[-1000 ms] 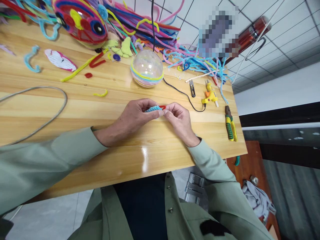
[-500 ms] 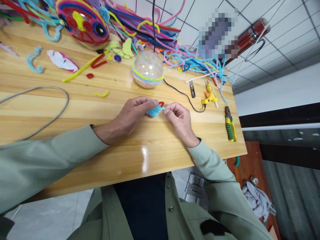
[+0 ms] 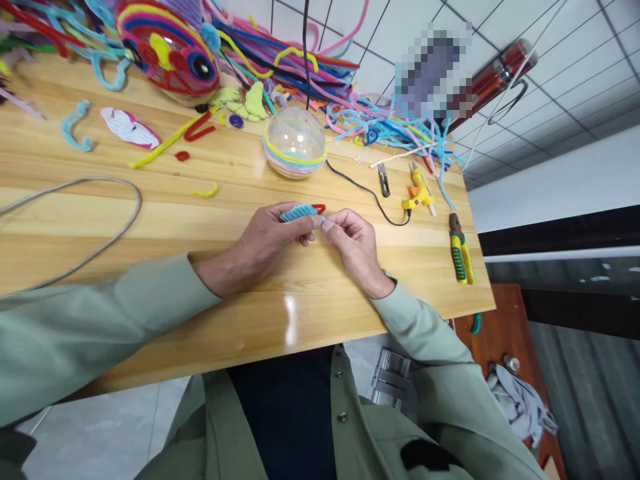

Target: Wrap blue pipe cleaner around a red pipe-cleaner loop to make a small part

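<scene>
My left hand (image 3: 265,240) is closed on a light-blue piece of pipe cleaner (image 3: 298,213), wound in close ridges. At its right end sits a bent red pipe cleaner (image 3: 319,208). Thumb and fingers of my right hand (image 3: 354,245) are pinched together at that same end, on a short blue tip of the pipe cleaner. Both hands are held over the near middle of the wooden table (image 3: 320,287). Beyond them stands a clear plastic ball (image 3: 295,137) with yellow, blue and pink bands round its lower part.
To the right lie a yellow glue gun (image 3: 419,192) with a black cord, small black snips (image 3: 383,180) and pliers (image 3: 460,250). Bundled pipe cleaners (image 3: 290,60) and a decorated red ball (image 3: 173,57) line the back. A grey cable (image 3: 107,180) loops at left.
The blue piece has turned in my left hand; its ridged face now lies above the thumb, further left. My right hand has shifted slightly left and stays at the tip.
</scene>
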Tool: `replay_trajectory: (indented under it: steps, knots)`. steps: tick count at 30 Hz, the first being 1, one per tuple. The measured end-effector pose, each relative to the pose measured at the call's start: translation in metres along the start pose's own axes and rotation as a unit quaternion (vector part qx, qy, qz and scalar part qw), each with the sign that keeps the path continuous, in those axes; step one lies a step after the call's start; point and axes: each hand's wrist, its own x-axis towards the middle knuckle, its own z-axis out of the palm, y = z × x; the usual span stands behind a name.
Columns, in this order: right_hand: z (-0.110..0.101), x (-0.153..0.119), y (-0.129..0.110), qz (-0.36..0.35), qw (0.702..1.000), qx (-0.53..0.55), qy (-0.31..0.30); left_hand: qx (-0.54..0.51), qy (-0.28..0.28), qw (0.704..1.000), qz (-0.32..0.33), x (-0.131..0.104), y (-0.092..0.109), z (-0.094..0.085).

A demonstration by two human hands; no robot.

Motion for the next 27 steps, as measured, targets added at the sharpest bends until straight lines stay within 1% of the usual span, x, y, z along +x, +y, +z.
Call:
replay_trajectory:
  steps: [2,4,7,9,12,14,16,18,23,27]
  knots:
    - [-0.001,-0.001,0.002,-0.001,1.0,0.002,-0.017,-0.017,0.015,1.0,-0.007,0.0,0.001,0.001]
    - [-0.003,-0.002,0.003,-0.019,0.999,0.001,-0.03,-0.038,0.022,0.999,-0.008,0.0,0.003,0.001]
    - [-0.007,-0.005,0.003,-0.094,0.993,-0.046,-0.047,-0.067,0.021,0.997,-0.014,0.001,0.006,0.002]
    - [-0.011,-0.005,0.004,-0.163,0.979,-0.107,-0.063,-0.081,0.02,0.996,-0.023,0.001,0.008,0.002]
    - [-0.016,-0.002,0.004,-0.258,0.944,-0.186,-0.084,-0.092,0.012,0.995,-0.032,0.002,0.009,0.001]
    - [-0.019,0.0,0.003,-0.31,0.922,-0.211,-0.099,-0.093,0.004,0.995,-0.036,0.003,0.01,0.0]
    - [-0.022,0.003,0.003,-0.344,0.905,-0.226,-0.109,-0.09,-0.005,0.995,-0.039,0.003,0.01,-0.001]
    - [-0.024,0.005,0.003,-0.351,0.9,-0.238,-0.103,-0.078,-0.007,0.996,-0.042,0.003,0.011,0.0]
    - [-0.028,0.006,0.004,-0.324,0.906,-0.262,-0.076,-0.02,-0.016,0.999,-0.034,0.001,0.011,0.001]
    - [-0.028,0.006,0.004,-0.353,0.896,-0.262,-0.059,0.029,-0.03,0.999,-0.018,-0.001,0.011,0.001]
